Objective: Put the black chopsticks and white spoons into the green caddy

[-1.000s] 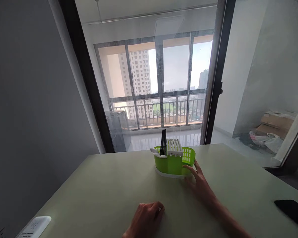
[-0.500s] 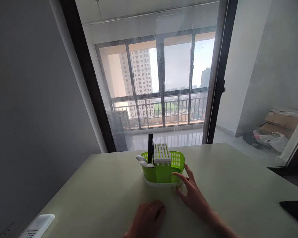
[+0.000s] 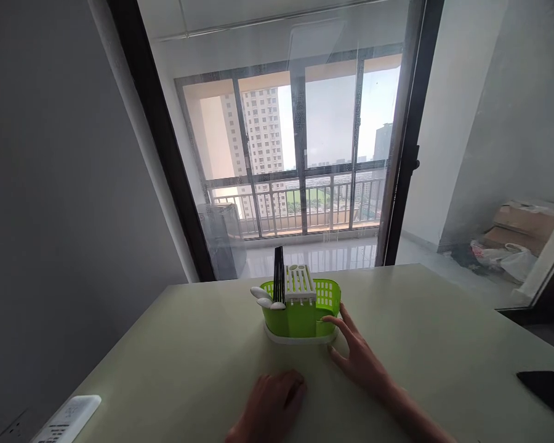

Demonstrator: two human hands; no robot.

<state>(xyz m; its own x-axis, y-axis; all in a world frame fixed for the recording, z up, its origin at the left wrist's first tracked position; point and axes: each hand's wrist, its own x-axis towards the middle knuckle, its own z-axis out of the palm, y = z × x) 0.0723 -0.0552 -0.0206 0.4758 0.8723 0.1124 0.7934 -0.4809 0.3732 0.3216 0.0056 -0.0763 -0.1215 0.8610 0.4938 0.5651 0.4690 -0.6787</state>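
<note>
A green cutlery caddy (image 3: 300, 323) with a white base stands upright on the table. White spoons (image 3: 264, 300) lean out over its left side, beside a bunch of black chopsticks (image 3: 279, 277). A white slotted rack (image 3: 300, 284) sits at the middle of its rim. My right hand (image 3: 357, 357) is at the caddy's right end, fingers spread, with fingertips against or very close to its wall; it grips nothing. Nearer to me, my left hand (image 3: 277, 394) rests on the table, fingers curled in, apart from the caddy. Nothing shows in it.
The pale table (image 3: 203, 357) carries a white power strip (image 3: 71, 418) at the front left and a dark flat object (image 3: 547, 391) at the right edge. Past the far edge stands a glass door with a dark frame (image 3: 397, 203). Cardboard boxes (image 3: 521, 227) lie on the floor at right.
The view has shifted very slightly. Both hands keep almost the same pose, and the caddy appears a touch further left relative to my right hand.
</note>
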